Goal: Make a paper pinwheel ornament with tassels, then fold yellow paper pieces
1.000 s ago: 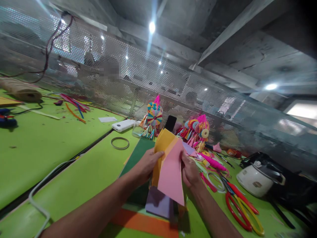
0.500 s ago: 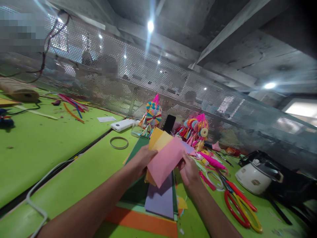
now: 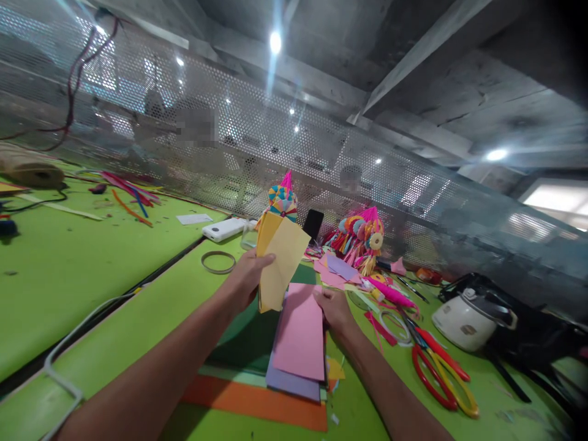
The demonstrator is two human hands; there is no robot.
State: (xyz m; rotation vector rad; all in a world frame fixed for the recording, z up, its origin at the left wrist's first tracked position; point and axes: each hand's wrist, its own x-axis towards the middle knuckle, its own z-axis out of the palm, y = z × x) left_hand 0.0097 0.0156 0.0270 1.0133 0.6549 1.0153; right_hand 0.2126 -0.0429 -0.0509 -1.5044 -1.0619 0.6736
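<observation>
My left hand [image 3: 248, 275] is closed on a stack of yellow and cream paper sheets [image 3: 282, 260], held tilted above the table with the thumb on its face. With its fingers at the upper right corner, my right hand [image 3: 336, 311] grips a pink paper sheet [image 3: 301, 334]. That sheet lies over a purple sheet [image 3: 294, 387], whose lower edge shows. Beneath both is a dark green sheet [image 3: 243, 346], and an orange sheet [image 3: 257, 404] sticks out at the near side.
Red-and-yellow-handled scissors [image 3: 438, 373] lie at the right, near a white pot-shaped container [image 3: 468, 321]. Colourful tasselled ornaments [image 3: 362, 233], a dark phone [image 3: 313, 225] and a white power bank [image 3: 224, 229] stand or lie farther back. A tape ring [image 3: 218, 262] rests left of my hands.
The pink sheet has come down from in front of the yellow stack onto the purple sheet, moved by my right hand. My left hand has shifted up and left with the stack.
</observation>
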